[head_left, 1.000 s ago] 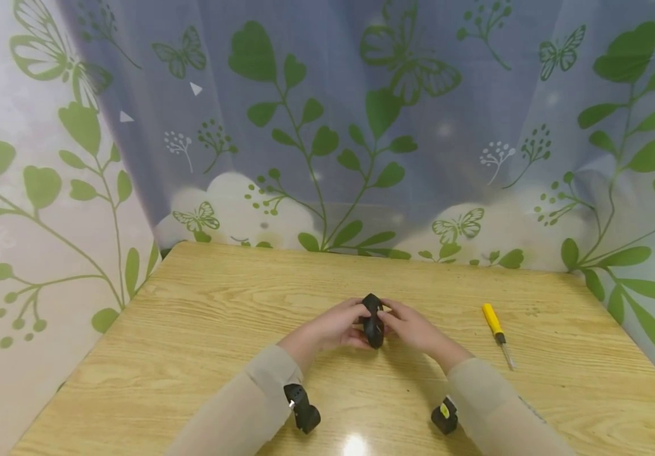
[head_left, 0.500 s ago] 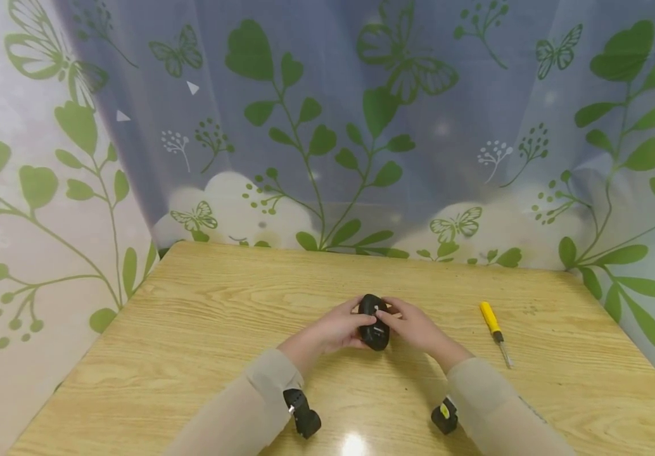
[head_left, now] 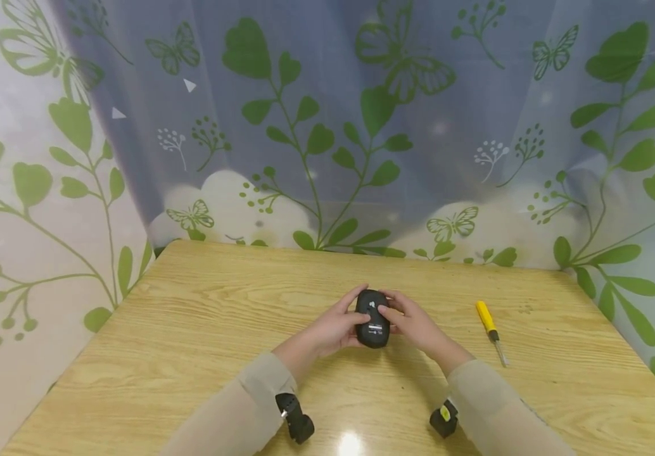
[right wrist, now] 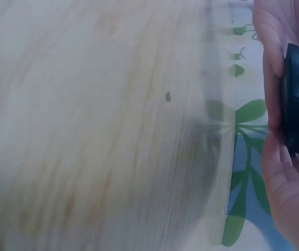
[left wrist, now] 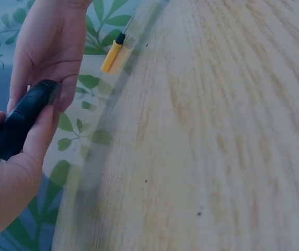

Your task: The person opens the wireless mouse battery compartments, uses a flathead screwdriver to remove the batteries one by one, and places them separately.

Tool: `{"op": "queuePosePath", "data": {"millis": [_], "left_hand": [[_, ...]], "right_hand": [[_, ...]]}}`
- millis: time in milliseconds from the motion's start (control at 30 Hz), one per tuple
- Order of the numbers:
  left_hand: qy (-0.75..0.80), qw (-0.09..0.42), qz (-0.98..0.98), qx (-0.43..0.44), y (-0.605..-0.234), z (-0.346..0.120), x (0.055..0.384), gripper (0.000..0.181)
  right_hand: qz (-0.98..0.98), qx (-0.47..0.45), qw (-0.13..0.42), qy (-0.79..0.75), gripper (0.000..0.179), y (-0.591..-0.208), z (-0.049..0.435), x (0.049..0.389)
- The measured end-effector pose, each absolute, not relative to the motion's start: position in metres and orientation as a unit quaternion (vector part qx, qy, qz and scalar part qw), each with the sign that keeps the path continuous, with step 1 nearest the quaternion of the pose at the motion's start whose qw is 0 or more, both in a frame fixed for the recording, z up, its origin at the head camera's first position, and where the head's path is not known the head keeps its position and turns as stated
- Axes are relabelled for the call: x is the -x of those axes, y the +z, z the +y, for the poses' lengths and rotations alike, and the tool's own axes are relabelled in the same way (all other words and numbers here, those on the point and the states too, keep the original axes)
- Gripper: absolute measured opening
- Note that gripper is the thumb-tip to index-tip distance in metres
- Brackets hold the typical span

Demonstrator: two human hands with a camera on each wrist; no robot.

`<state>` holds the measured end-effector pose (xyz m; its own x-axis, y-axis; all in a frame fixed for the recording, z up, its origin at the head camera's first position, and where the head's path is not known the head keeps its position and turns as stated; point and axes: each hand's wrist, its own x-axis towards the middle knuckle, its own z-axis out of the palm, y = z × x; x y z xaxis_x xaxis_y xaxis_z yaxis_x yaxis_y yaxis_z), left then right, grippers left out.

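A black computer mouse (head_left: 374, 336) is held up over the table in the head view, its underside with a pale label turned toward the head camera. My left hand (head_left: 330, 329) grips its left side, thumb lying across the underside. From the other side my right hand (head_left: 417, 327) pinches it, with the thumb on the upper part of that face. The left wrist view shows the mouse (left wrist: 24, 119) edge-on between both hands. In the right wrist view the mouse (right wrist: 297, 104) is cut off by the right border.
A screwdriver (head_left: 488, 321) with a yellow handle lies on the wooden table (head_left: 219, 297), to the right of my hands. Behind the table hangs a curtain (head_left: 327, 183) printed with leaves and butterflies. Black straps with small devices are worn at both sleeves.
The mouse has turned in my hands from edge-on to showing its underside with the label. My left fingers have spread up along its far end. The screwdriver lies where it was.
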<state>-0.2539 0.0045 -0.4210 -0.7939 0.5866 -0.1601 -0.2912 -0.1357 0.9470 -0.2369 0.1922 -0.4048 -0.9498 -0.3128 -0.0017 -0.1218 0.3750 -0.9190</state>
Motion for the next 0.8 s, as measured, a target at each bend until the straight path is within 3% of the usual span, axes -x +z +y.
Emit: {"op": "queuePosePath", "data": {"millis": [800], "left_hand": [[0.746, 0.278, 0.588, -0.146, -0.4173, -0.0015, 0.2461, 0.058]], "right_hand": [[0.763, 0.088, 0.078, -0.636, 0.051, -0.4093, 0.1841, 0.2288]]}}
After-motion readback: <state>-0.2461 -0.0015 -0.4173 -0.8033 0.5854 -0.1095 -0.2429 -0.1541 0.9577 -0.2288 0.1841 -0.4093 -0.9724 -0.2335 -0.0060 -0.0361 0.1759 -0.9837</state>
